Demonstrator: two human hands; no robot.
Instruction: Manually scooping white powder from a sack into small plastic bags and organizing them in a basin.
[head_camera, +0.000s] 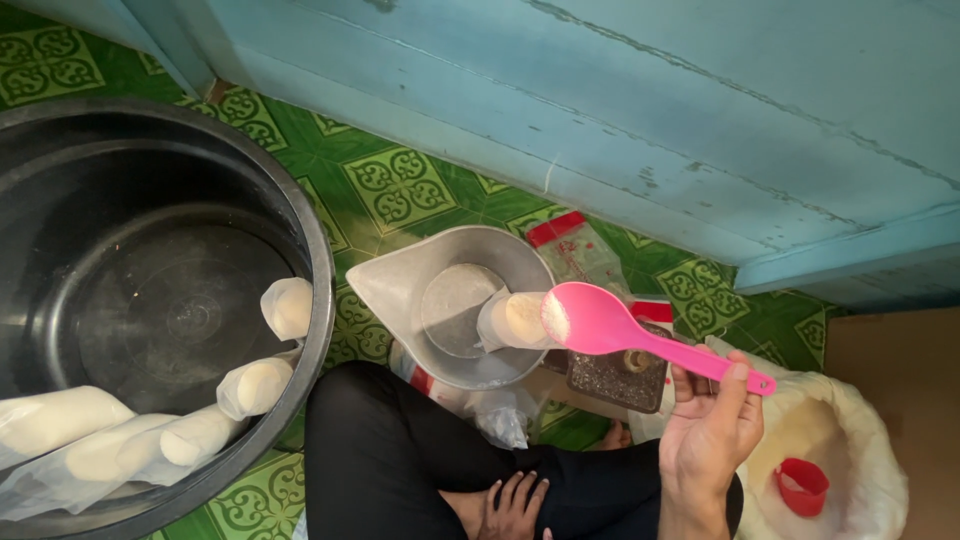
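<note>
My right hand (710, 430) holds a pink plastic spoon (600, 322) by the end of its handle. The bowl of the spoon is tipped against the mouth of a small clear bag (512, 320) of white powder. That bag lies in a grey scoop-shaped weighing pan (400, 285) on the floor in front of me. My left hand (515, 505) rests with its fingers spread on my black trouser leg (400, 450) and holds nothing.
A large black tub (320, 290) at the left holds several filled clear bags (255, 385). At the lower right, an open white sack (860, 440) of powder has a red cup (800, 487) in it. A red-topped packet (575, 250) lies by the blue wooden wall (600, 100).
</note>
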